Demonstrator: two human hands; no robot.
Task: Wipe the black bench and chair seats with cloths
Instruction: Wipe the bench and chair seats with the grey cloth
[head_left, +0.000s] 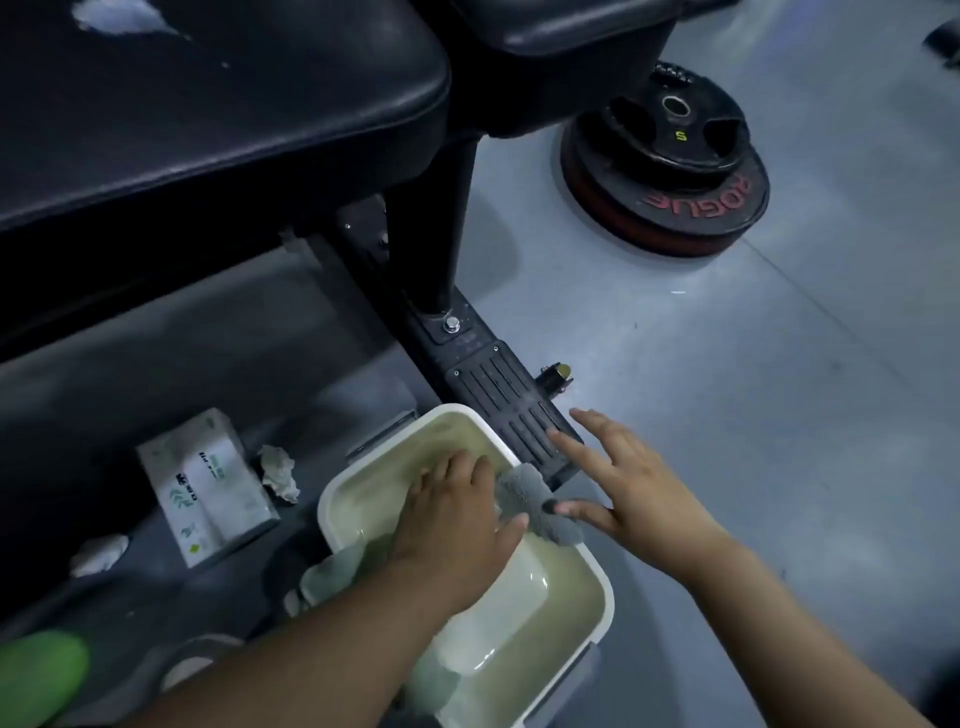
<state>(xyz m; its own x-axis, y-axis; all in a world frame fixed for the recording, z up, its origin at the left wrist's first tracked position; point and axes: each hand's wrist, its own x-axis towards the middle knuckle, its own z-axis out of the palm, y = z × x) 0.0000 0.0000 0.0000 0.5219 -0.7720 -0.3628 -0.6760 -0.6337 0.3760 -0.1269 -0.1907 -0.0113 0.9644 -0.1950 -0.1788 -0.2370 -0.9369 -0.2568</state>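
Observation:
A white basin (597, 587) of cloudy water stands on the floor beside the bench's foot. A grey cloth (522, 491) hangs over its far rim. My left hand (457, 519) reaches into the basin and holds that cloth between thumb and forefinger. My right hand (628, 488) hovers just right of the rim with fingers spread, its thumb touching the cloth's end. A pale green cloth (332, 571) drapes over the basin's left rim under my left forearm. The black bench seat (208, 114) fills the upper left, torn white near its far edge. A second black seat (550, 23) shows at the top.
The bench's black metal base (498, 395) runs right up to the basin. Stacked weight plates (670, 161) lie on the grey floor at upper right. A tissue box (208, 483) and crumpled tissues (280, 475) sit under the bench. A green object (36, 670) is at bottom left.

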